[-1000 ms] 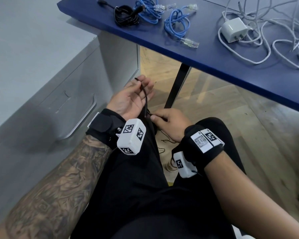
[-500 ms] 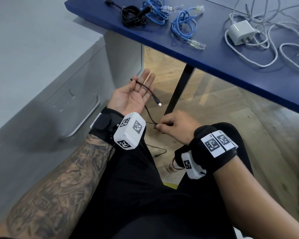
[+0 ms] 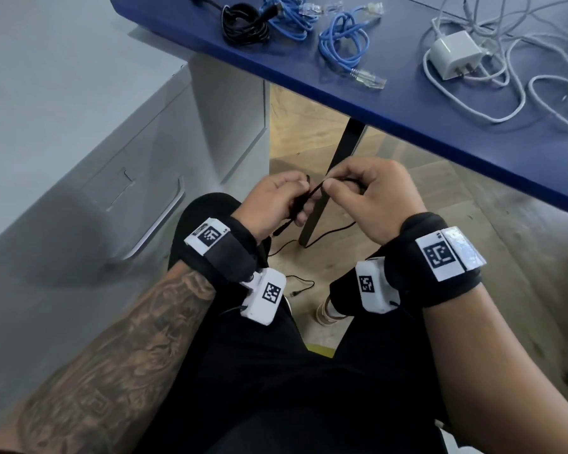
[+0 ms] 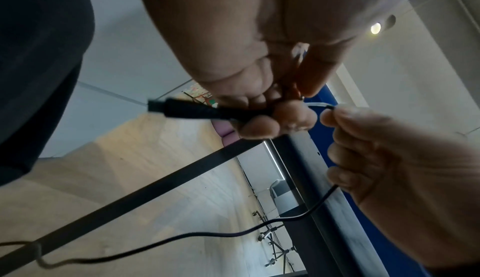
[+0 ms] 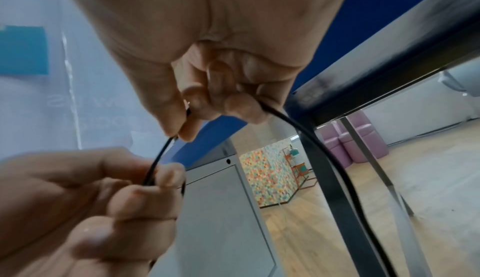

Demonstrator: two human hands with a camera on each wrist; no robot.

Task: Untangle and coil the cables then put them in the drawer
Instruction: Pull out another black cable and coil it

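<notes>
A thin black cable [image 3: 313, 192] runs taut between both hands above my lap. My left hand [image 3: 277, 204] curls its fingers round the plug end; the black plug [image 4: 187, 111] sticks out of the fist towards my wrist. My right hand [image 3: 358, 194] pinches the cable [image 5: 159, 154] between thumb and forefinger just right of the left hand [image 5: 91, 189]. The rest of the cable [image 4: 233, 234] hangs from the right hand [image 4: 389, 158] in a loop to the floor, where its far end [image 3: 296, 293] lies. The grey cabinet's drawer [image 3: 122, 204] at the left is closed.
On the blue table [image 3: 391, 126] lie a coiled black cable [image 3: 243, 26], two blue network cables [image 3: 345, 44], a white charger [image 3: 456, 59] and tangled white cables [image 3: 522, 90]. A black table leg [image 3: 338, 165] stands just behind my hands. The drawer handle [image 3: 159, 224] is left of my knee.
The left hand turned from palm-up and open to a fist round the plug end. The right hand rose to meet it and now pinches the cable close beside it.
</notes>
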